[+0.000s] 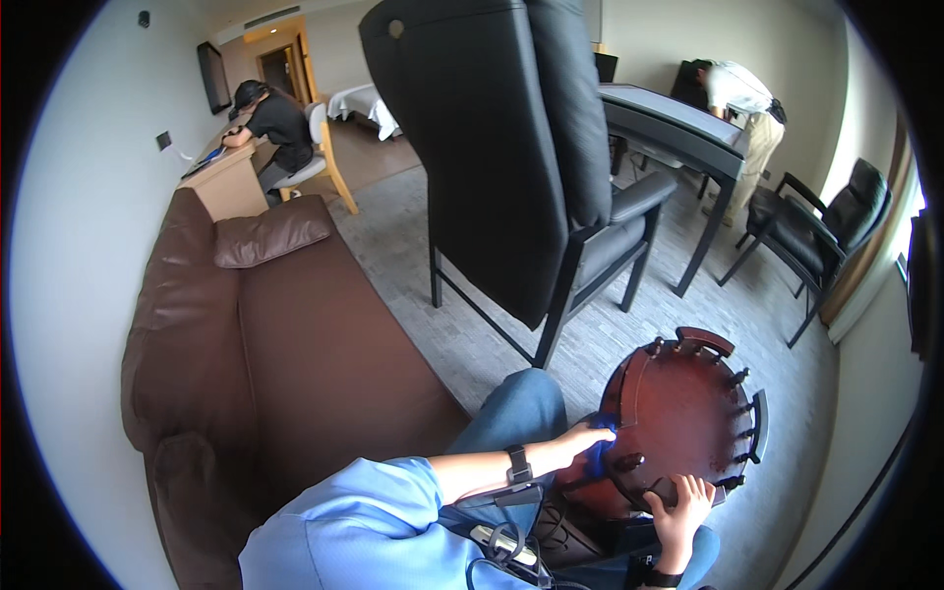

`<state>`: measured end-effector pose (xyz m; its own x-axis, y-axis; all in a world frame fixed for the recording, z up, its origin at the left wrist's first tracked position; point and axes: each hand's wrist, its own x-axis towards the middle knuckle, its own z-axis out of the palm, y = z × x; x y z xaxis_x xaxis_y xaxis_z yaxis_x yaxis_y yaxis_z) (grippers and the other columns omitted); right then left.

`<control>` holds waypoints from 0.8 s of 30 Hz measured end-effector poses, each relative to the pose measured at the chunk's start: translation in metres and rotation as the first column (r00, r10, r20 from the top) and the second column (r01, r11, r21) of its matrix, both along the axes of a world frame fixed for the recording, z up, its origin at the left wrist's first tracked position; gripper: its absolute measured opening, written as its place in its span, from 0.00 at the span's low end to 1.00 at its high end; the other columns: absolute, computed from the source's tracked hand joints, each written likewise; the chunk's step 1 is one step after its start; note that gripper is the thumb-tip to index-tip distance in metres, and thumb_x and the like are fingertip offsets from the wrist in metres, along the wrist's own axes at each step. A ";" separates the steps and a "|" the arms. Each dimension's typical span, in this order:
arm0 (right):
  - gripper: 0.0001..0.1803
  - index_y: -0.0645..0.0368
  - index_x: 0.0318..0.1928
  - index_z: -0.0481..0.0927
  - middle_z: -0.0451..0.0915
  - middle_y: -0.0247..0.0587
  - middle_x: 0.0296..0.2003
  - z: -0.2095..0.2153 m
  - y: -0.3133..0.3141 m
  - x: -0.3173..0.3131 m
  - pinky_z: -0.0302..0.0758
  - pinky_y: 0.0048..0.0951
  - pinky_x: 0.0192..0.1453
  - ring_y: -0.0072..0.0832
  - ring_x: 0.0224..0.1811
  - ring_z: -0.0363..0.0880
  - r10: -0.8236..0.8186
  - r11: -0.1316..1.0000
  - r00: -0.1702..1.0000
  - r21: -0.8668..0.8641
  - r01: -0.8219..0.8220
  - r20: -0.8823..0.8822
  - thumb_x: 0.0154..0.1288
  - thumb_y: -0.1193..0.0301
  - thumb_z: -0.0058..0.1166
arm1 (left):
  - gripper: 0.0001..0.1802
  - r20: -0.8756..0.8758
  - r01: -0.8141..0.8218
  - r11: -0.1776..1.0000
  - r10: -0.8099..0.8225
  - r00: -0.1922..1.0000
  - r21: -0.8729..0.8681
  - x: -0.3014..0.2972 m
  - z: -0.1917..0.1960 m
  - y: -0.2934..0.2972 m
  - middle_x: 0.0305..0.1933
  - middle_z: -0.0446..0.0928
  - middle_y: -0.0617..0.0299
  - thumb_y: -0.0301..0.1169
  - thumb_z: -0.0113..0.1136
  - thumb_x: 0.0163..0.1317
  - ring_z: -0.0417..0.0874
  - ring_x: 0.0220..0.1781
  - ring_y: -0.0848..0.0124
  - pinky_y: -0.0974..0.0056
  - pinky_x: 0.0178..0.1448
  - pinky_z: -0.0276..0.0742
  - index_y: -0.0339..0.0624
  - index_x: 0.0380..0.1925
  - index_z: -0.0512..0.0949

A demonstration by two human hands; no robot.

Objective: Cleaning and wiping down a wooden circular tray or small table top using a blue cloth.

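In front of my knees is a round reddish-brown wooden stand (688, 408), tilted toward me. Short turned posts and curved rail pieces line its rim. My left hand (587, 439) is closed on a bright blue cloth (596, 460) at the stand's left edge. Part of that cloth is hidden under the hand and behind the rim. At the near edge my right hand (683, 503) has its fingers over a dark curved rail piece (665, 488), with the thumb on the near side.
Cables and a small device (506, 544) lie at my lap. A brown sofa (324, 344) is on the left; a tall black chair (482, 147) stands ahead. Farther off are a dark table (678, 123), another black chair (826, 221), and two people, one seated at a desk (224, 182), one bending over.
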<state>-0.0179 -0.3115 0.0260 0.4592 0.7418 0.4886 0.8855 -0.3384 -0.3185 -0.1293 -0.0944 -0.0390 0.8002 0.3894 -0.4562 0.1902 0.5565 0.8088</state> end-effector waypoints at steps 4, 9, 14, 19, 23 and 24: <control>0.24 0.58 0.34 0.78 0.77 0.40 0.31 0.001 -0.001 0.000 0.63 0.40 0.54 0.41 0.39 0.74 -0.016 1.000 1.000 -0.023 0.016 -0.004 0.38 0.57 0.68 | 0.13 0.107 -0.014 0.992 0.000 0.994 0.125 0.009 -0.029 0.008 0.34 0.79 0.69 0.41 0.65 0.58 0.78 0.38 0.76 0.66 0.43 0.74 0.47 0.38 0.80; 0.24 0.60 0.33 0.78 0.76 0.43 0.30 -0.003 -0.008 0.003 0.63 0.40 0.53 0.42 0.38 0.73 -0.031 0.999 0.999 -0.032 0.032 0.028 0.38 0.56 0.66 | 0.27 0.123 -0.189 0.976 0.176 0.977 0.108 0.020 -0.045 -0.026 0.47 0.75 0.64 0.48 0.63 0.61 0.73 0.49 0.76 0.65 0.53 0.70 0.43 0.54 0.73; 0.23 0.60 0.33 0.78 0.76 0.43 0.29 -0.004 -0.003 0.004 0.64 0.40 0.53 0.43 0.36 0.73 -0.035 0.999 0.999 -0.022 0.036 0.029 0.39 0.57 0.65 | 0.27 0.011 0.059 0.978 -0.063 0.998 0.198 0.006 -0.033 -0.035 0.46 0.77 0.61 0.48 0.60 0.64 0.75 0.48 0.72 0.63 0.53 0.70 0.40 0.54 0.71; 0.23 0.60 0.34 0.77 0.76 0.44 0.30 -0.004 -0.006 0.002 0.64 0.40 0.54 0.43 0.38 0.73 -0.052 0.998 0.998 -0.042 0.053 0.034 0.39 0.58 0.65 | 0.24 -0.076 0.197 0.917 -0.182 0.980 0.346 0.013 -0.046 -0.026 0.35 0.80 0.63 0.52 0.57 0.64 0.79 0.38 0.73 0.62 0.46 0.74 0.43 0.47 0.76; 0.23 0.60 0.34 0.77 0.76 0.44 0.30 0.000 0.003 -0.002 0.64 0.41 0.54 0.44 0.38 0.72 -0.038 0.997 0.999 -0.063 0.038 0.010 0.39 0.59 0.65 | 0.26 -0.024 -0.009 0.845 0.026 0.999 0.535 0.004 -0.013 -0.003 0.33 0.80 0.63 0.55 0.55 0.64 0.80 0.36 0.72 0.63 0.44 0.75 0.42 0.43 0.78; 0.23 0.60 0.35 0.77 0.76 0.44 0.31 0.001 0.004 -0.007 0.64 0.41 0.54 0.44 0.38 0.72 -0.043 0.998 0.999 -0.044 0.044 0.023 0.39 0.59 0.65 | 0.26 -0.028 -0.009 0.844 0.028 0.999 0.536 0.002 -0.014 -0.005 0.33 0.80 0.63 0.55 0.55 0.64 0.80 0.36 0.72 0.63 0.44 0.75 0.42 0.43 0.78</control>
